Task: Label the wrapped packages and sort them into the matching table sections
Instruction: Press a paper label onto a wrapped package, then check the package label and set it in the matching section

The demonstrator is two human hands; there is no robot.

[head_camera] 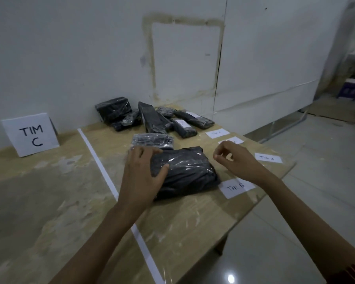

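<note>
The left hand (143, 173) lies flat and open on the near package (184, 173), fingers spread over its left end, pressing it to the table (49, 191) rather than gripping it. The package is a dark bundle in clear wrap, lying just right of the white tape line (98, 162), its long axis running from the left hand out to the right and slightly toward the person.

The right hand (236, 158) hovers just beyond the package's right end, thumb and forefinger pinched together. It may hold a small sticker or strip, but nothing shows clearly between the fingertips, so I cannot tell.

Loose paper labels lie on the table around that hand: "Tim B" (236, 187) just beside the package's near right corner, "Tim A" (267, 158) farther right, and two more slips behind. The right hand is the nearer one to all of them, and the package top sits directly to its left, so labelling looks like a short move leftward while the left hand pins the bundle.

More wrapped packages are heaped at the far edge (152, 117), some already labelled. A "TIM C" sign (31, 135) stands in the left section, well apart.
</note>
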